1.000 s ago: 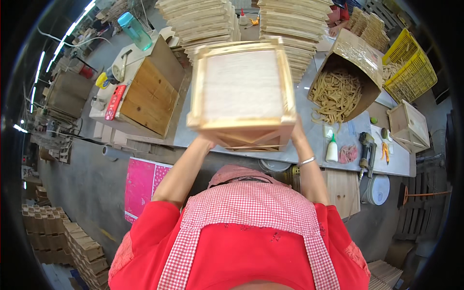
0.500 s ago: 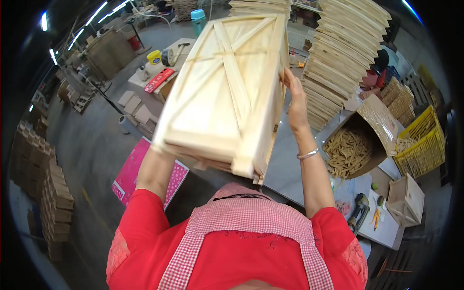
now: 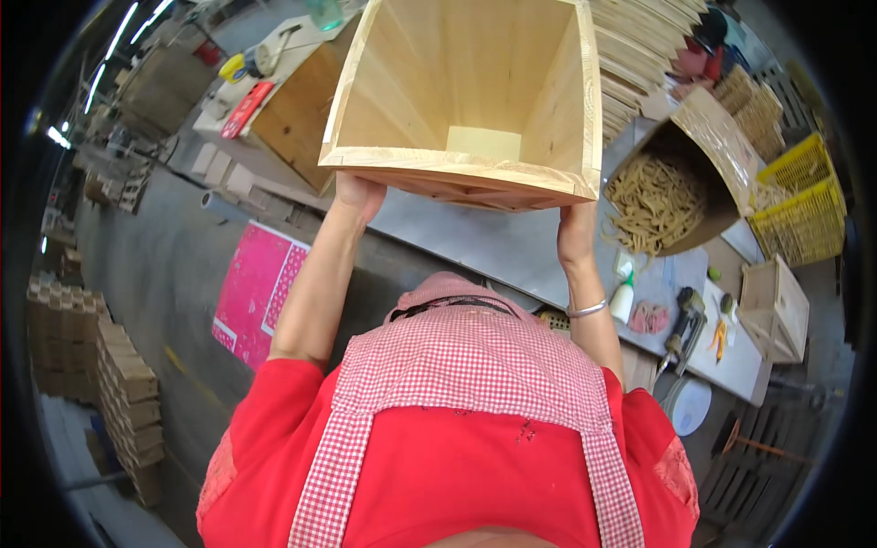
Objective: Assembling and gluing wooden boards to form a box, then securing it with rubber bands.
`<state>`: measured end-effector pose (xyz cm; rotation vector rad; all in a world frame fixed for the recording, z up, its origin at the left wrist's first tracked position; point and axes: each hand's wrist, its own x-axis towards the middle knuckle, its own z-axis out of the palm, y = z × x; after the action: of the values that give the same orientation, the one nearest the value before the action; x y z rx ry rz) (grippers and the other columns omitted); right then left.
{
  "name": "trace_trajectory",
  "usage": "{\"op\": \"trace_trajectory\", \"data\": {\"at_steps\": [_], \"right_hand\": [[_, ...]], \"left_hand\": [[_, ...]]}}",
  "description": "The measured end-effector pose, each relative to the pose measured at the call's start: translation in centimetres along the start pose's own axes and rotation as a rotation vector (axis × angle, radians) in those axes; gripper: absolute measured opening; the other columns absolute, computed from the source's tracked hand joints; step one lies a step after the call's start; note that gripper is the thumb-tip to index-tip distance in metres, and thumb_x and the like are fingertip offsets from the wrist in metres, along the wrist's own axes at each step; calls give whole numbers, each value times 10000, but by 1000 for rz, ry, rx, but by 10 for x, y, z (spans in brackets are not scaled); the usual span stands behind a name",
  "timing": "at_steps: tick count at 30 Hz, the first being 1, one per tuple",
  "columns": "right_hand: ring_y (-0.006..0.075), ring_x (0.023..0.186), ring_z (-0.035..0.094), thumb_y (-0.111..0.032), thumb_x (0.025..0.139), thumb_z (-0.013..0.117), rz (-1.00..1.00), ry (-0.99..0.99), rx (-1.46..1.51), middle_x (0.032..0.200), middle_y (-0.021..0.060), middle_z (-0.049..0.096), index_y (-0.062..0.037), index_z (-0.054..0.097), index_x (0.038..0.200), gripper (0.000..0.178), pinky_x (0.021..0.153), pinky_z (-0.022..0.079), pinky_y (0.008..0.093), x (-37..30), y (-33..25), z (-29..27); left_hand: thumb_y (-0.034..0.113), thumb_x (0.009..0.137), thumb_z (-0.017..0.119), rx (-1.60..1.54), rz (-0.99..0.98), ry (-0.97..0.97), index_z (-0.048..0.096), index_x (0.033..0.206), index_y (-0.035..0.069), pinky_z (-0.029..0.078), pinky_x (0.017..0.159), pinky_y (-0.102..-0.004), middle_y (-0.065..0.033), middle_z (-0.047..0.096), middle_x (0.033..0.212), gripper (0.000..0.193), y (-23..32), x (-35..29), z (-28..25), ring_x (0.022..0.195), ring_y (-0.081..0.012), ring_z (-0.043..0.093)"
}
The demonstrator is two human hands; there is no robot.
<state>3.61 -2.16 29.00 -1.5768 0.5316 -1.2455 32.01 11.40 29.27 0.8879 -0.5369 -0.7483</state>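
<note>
A pale wooden box (image 3: 461,164), its open end facing me, is held up in front of me at the top of the view. I see into its hollow inside, where a lighter rectangular patch shows at the deep end. My left hand (image 3: 361,194) grips its lower left edge from beneath, fingers mostly hidden under the wood. On the lower right corner my right hand (image 3: 577,228) holds it the same way, with a silver bangle on that wrist. Below the box lies the grey worktable (image 3: 448,239).
To the right stand a carton (image 3: 676,183) of curled tan strips, a yellow crate (image 3: 804,205), a glue bottle (image 3: 623,297), a power tool (image 3: 683,331) and a small wooden box (image 3: 775,306). Tall stacked wooden panels (image 3: 639,46) rise behind. A pink sheet (image 3: 251,283) lies at left, near stacked blocks (image 3: 128,384).
The box has turned from showing its cross-braced side to showing its open end. My right hand has moved from its side to beneath its lower right corner.
</note>
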Motion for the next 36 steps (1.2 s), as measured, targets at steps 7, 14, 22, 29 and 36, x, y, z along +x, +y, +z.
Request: {"op": "trace_trajectory", "data": {"at_steps": [7,14,22,29,36], "right_hand": [[264,1119,593,-346,1049,340,224,78,-144,1243,188,619,94,576,1237,534,968,436,342,-25,14,-36],[188,875,633,-435,1057,328,290,115,-105,864,90,671,59,662,1051,597,805,485,316,-13,5,-79],[153,741,550,-411,1052,394,336,130,-33,792,52,602,42,628,958,519,708,460,296,40,-23,-59],[95,755,473,-272,1055,442,223,226,121,742,66,582,59,593,939,381,673,441,308,40,-14,-34],[60,649,384,-153,1020,508,91,200,86,642,1,426,7,507,802,270,543,353,275,13,-30,-41]], "left_hand": [[546,978,481,-42,-229,-65,408,1452,83,332,1143,-421,-82,437,1493,667,-48,7,30,1362,-255,418],[352,1003,527,398,-330,-38,430,1427,45,365,1105,-413,-98,472,1457,532,-28,33,40,1338,-230,438],[151,933,639,1236,844,-342,580,1337,53,272,1162,-461,-152,500,1452,419,69,25,154,1433,-332,332],[285,878,684,1431,720,-1151,439,1477,111,252,1173,-481,-89,415,1541,669,25,-17,230,1467,-360,278],[428,934,568,1568,719,-1225,418,1492,127,269,1156,-521,-48,403,1549,652,17,-14,230,1457,-323,311]]}}
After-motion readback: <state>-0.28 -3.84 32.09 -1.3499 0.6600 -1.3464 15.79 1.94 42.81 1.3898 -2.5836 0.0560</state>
